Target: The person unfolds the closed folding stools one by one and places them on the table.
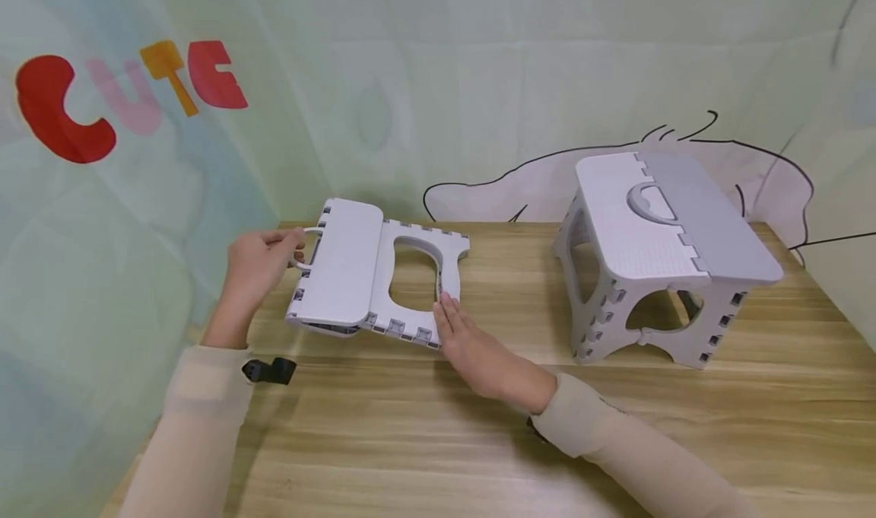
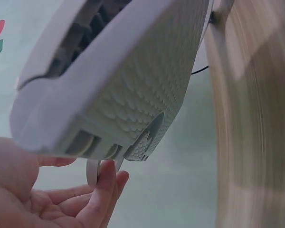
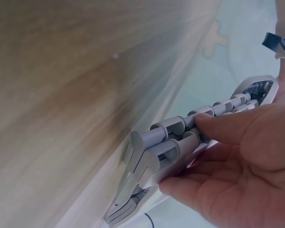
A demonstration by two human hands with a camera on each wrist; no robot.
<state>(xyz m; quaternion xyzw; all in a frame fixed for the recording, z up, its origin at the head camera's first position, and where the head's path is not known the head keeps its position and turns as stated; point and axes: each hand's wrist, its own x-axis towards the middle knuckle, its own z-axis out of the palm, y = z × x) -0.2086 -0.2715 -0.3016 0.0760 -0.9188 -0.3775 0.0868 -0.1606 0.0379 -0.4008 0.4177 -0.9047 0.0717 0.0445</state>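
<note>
A light grey folding stool, folded flat (image 1: 342,267), is at the left of the wooden table in the head view, its leg panels extending right from the seat. My left hand (image 1: 260,263) grips the loop handle at its left end; the left wrist view shows the fingers (image 2: 104,190) curled round the handle (image 2: 92,172) below the textured seat (image 2: 133,95). My right hand (image 1: 479,351) is at the near right corner of the leg panel. In the right wrist view, the thumb and fingers of this hand (image 3: 242,156) pinch the hinged edge (image 3: 166,137) from opposite sides.
A second grey stool (image 1: 643,229) stands unfolded on the wooden table (image 1: 383,442) at the right. Behind the table hangs a pale green printed cloth (image 1: 383,84), continuing along the left side. Dark bands are at both wrists.
</note>
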